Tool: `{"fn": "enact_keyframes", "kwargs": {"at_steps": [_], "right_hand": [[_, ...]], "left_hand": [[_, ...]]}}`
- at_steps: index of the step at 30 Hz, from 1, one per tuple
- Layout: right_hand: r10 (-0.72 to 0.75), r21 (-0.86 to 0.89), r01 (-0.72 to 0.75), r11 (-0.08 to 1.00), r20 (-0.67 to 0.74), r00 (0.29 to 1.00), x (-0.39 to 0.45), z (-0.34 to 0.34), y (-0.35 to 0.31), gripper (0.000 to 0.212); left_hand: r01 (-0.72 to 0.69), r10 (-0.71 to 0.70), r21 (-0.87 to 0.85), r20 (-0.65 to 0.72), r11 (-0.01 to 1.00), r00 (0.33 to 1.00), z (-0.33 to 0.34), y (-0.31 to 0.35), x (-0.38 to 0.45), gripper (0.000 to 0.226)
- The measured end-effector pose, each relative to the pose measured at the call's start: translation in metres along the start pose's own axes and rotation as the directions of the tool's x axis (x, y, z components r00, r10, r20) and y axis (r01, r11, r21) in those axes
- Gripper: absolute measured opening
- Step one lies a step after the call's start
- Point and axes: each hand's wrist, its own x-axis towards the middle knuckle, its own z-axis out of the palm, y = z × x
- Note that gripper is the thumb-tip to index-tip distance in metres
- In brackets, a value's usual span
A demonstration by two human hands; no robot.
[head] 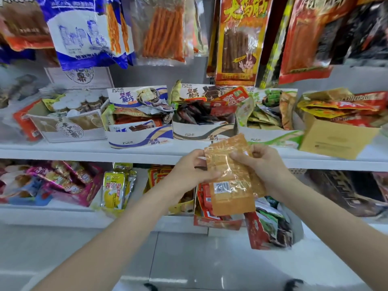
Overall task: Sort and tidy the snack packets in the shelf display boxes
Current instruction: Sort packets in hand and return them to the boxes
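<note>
- Left hand [190, 169]: thumb and curled fingers pinch the left edge of the orange packets [230, 175], in front of the upper shelf's front edge.
- Right hand [264, 164]: fingers curled round the right edge of the same packets, thumb on the front face.
- Orange packets: held upright in the air between both hands, well clear of any box. At least 2 overlapping; exact count cannot be told. Front one shows 1 white barcode label [221, 187] on its lower half.
- Upper shelf [84, 151], white: 5 open display boxes in a row along the front edge.
  - Box 1, far left, clear-fronted box [69, 128] with round print.
  - Box 2, blue-and-white box [139, 138], mixed packets inside.
  - Box 3, grey-and-white box [202, 130], dark packets inside.
  - Box 4, green-and-white box [270, 137], green and yellow packets inside.
  - Box 5, far right, plain brown carton [336, 139], tilted, red and yellow packets heaped in it.
- Above the boxes: hanging snack bags, at least 5, among them 1 blue-and-white bag [88, 32] and 1 red-and-yellow bag [241, 40].
- Lower shelf [52, 215]: loose pink packets [63, 181] at the left end; 1 yellow pouch [114, 189] upright near the middle; 1 red box [216, 221] of red packets under the held ones.
</note>
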Motion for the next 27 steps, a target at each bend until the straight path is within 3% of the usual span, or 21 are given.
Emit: {"fn": "enact_keyframes", "kwargs": {"at_steps": [4, 8, 11, 14, 16, 18, 20, 24, 27], "right_hand": [[0.003, 0.088, -0.014, 0.996, 0.129, 0.992, 0.003, -0.011, -0.004, 0.014], [-0.015, 0.191, 0.006, 0.982, 0.043, 0.999, 0.012, -0.038, -0.006, 0.010], [0.164, 0.213, -0.185, 0.959, 0.112, 0.980, 0.013, -0.049, 0.001, 0.010], [0.333, 0.136, -0.353, 0.926, 0.147, 0.931, 0.011, -0.049, 0.008, 0.014], [0.339, 0.094, -0.355, 0.930, 0.147, 0.929, 0.010, -0.045, 0.011, 0.013], [0.281, 0.116, -0.296, 0.948, 0.133, 0.951, 0.011, -0.045, 0.013, 0.010], [0.188, 0.154, -0.201, 0.967, 0.094, 0.978, 0.013, -0.046, 0.010, 0.009], [-0.067, 0.146, 0.055, 0.988, 0.077, 0.995, 0.010, -0.043, -0.006, 0.010], [-0.246, 0.088, 0.237, 0.968, 0.103, 0.964, 0.001, -0.029, -0.016, 0.008]], "left_hand": [[0.010, -0.020, -0.074, -0.127, 0.997, 0.992, -0.019, 0.000, 0.007, 0.029], [-0.092, 0.051, -0.164, -0.240, 0.982, 0.969, -0.042, -0.007, 0.007, 0.020], [-0.277, 0.319, 0.191, -0.245, 0.942, 0.916, -0.046, -0.012, 0.002, 0.025], [-0.412, 0.527, 0.546, -0.066, 0.730, 0.847, -0.041, -0.014, -0.003, 0.035], [-0.465, 0.597, 0.660, 0.032, 0.590, 0.802, -0.036, -0.018, -0.003, 0.031], [-0.500, 0.640, 0.691, 0.070, 0.522, 0.765, -0.033, -0.020, 0.000, 0.028], [-0.506, 0.623, 0.645, 0.059, 0.572, 0.780, -0.032, -0.018, 0.001, 0.031], [-0.415, 0.421, 0.322, 0.055, 0.851, 0.905, -0.037, -0.017, -0.003, 0.029], [-0.351, 0.346, 0.123, 0.059, 0.928, 0.936, -0.039, -0.019, -0.006, 0.027]]}}
